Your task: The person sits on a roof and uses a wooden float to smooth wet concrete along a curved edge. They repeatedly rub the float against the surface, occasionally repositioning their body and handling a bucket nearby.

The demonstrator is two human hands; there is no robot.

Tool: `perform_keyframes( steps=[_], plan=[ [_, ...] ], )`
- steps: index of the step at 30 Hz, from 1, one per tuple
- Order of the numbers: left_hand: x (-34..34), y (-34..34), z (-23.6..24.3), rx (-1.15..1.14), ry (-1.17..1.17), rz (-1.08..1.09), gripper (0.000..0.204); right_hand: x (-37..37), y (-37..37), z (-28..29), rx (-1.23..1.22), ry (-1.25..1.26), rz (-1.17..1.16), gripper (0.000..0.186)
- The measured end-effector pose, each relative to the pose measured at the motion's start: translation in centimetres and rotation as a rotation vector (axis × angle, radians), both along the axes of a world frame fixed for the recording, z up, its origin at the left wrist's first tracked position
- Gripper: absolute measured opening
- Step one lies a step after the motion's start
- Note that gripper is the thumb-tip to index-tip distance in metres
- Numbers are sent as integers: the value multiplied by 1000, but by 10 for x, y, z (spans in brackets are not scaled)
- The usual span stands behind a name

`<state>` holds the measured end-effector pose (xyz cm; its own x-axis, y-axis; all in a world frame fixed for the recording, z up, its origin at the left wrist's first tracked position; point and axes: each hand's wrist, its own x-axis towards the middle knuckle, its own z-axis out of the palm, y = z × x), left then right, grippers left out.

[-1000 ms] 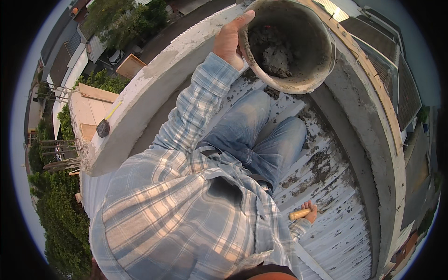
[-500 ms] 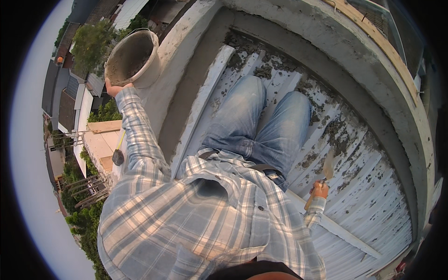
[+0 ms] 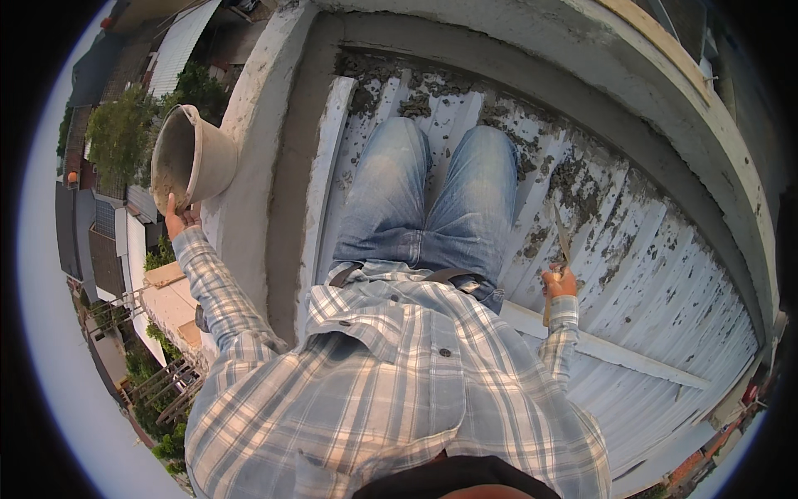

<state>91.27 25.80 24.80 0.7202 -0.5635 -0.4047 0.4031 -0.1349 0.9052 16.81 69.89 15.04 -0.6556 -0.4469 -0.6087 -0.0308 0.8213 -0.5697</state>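
Observation:
My left hand (image 3: 182,218) is closed on the rim of a grey bucket (image 3: 217,161) at the upper left. The bucket leans over at the rough top of a cement wall (image 3: 249,125), its mouth turned to the left. Mortar residue coats its inside, and how much lies at the bottom cannot be made out. To the right of my legs, my right hand (image 3: 561,284) grips a trowel (image 3: 563,233) by its handle. The trowel's thin blade points away from me, seen nearly edge-on, above the white corrugated sheet.
White corrugated metal sheeting (image 3: 657,291) spreads to the right, spattered with mortar clumps (image 3: 578,187). A plastered parapet (image 3: 698,166) curves around the far and right sides. A pale beam (image 3: 615,349) crosses the sheeting. Beyond the left wall, rooftops and trees (image 3: 125,141) lie far below.
The bucket has turned its mouth further left, with my left hand still on its rim. My right hand with the trowel has risen slightly, and the blade has turned edge-on. The view has shifted.

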Motion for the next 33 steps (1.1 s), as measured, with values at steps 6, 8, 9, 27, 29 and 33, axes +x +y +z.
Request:
perform_keyframes(
  steps=[6,8,9,27,29,33],
  plan=[
    [-55,14,9,189,-719,522,66,0,31,-28,-270,-345,-376,22],
    [-74,27,20,28,-1010,346,53,4,39,-45,-99,-235,-436,20],
    [-88,34,31,-83,-1047,237,53,12,32,-42,-26,-157,-395,22],
    [-319,112,-56,-391,-1056,-1366,35,-34,-56,-81,277,491,-326,65],
    [-320,105,-61,-312,-1010,-1346,35,-28,-56,-83,293,484,-302,64],
    [-338,90,-92,-221,-854,-1387,34,-42,-59,-86,367,393,-295,57]
  ],
)
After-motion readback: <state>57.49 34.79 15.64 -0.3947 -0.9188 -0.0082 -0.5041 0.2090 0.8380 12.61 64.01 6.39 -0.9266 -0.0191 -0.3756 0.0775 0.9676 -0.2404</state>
